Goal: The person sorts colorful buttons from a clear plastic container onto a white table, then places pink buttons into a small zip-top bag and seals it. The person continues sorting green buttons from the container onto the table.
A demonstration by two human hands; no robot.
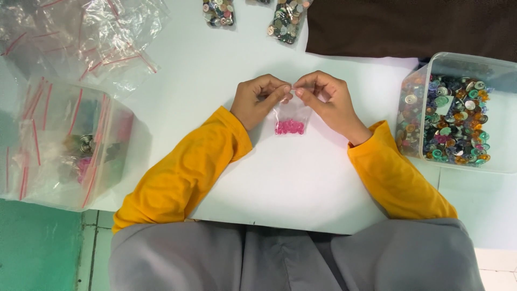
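Nearest to the camera are the grey trousers (296, 258) of the person, and above them two yellow sleeves (183, 172) that go forward over the white table (301, 183). The left hand (258, 99) and the right hand (326, 99) meet at the middle of the table, and both are pinching the top edge of a small clear bag (290, 119), thumb against forefinger, so each hand is closed on the bag's mouth. The bag hangs just below the fingertips, between the two wrists, and small pink pieces (290, 127) lie together at its bottom. To the right of the grip, well apart from it, stands a clear plastic box (414, 91) filled with mixed coloured buttons (458, 121). To the left of the grip, near the table edge, is a clear tub (121, 116) holding zip bags (48, 118) with red strips, and behind it a loose heap of empty zip bags (86, 37). Beyond the hands, at the far edge, lie two small filled bags of buttons (288, 19), and a dark brown cloth (409, 27) lies to the right of them.
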